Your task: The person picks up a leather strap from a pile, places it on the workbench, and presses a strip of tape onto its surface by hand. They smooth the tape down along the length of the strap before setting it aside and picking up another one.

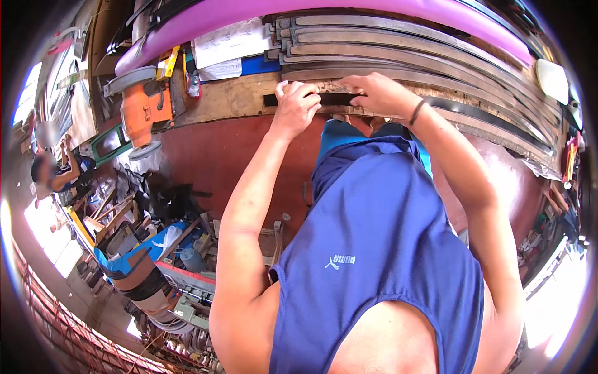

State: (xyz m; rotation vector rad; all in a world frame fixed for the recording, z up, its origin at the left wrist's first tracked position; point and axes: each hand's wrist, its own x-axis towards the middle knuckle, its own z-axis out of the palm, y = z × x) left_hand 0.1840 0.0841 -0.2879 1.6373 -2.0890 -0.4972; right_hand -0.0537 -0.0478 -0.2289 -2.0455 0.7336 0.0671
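Observation:
A short, flat black strip (336,99) lies along the near edge of the wooden workbench (215,106). My left hand (295,111) is over its left part, fingers curled down and closed on it. At the strip's right end is my right hand (380,95), with thumb and index finger stretched apart; the thumb tip touches or nearly touches the strip, and the other fingers are partly hidden. Just beyond both hands lie several long, flat brown bars (374,57), stacked side by side. Another long black strip (486,121) rests to the right of my right hand.
An orange machine (137,112) with grey discs stands at the bench's left end. Papers (230,47) and a yellow tool (168,62) lie behind it. A purple tube (349,7) runs along the back. Cluttered scrap (180,243) fills the floor left; another person (65,171) is far left.

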